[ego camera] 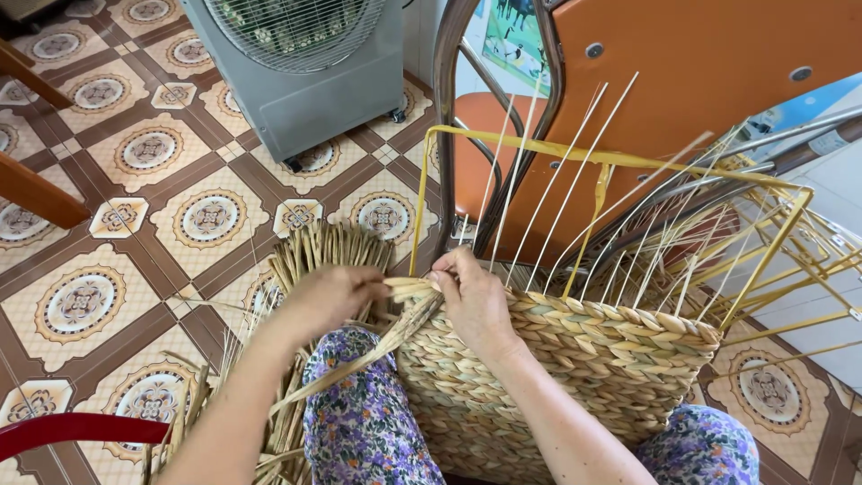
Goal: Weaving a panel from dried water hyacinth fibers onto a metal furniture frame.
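Observation:
A half-woven straw basket (575,359) rests between my knees, built on a yellow metal frame (763,256) with thin pale upright rods (557,189). My left hand (328,296) pinches a flat dried fibre strand (377,346) just left of the basket's near corner. My right hand (476,301) presses on the woven rim at that corner and grips the same strand where it meets the weave. The strand trails down over my flowered trouser leg (359,422).
A bundle of loose dried fibre (314,251) lies on the patterned tile floor (135,224) to the left. A grey standing fan (305,72) sits behind it. Stacked orange chairs (682,81) with metal legs stand behind the basket. A red curved bar (72,429) shows at lower left.

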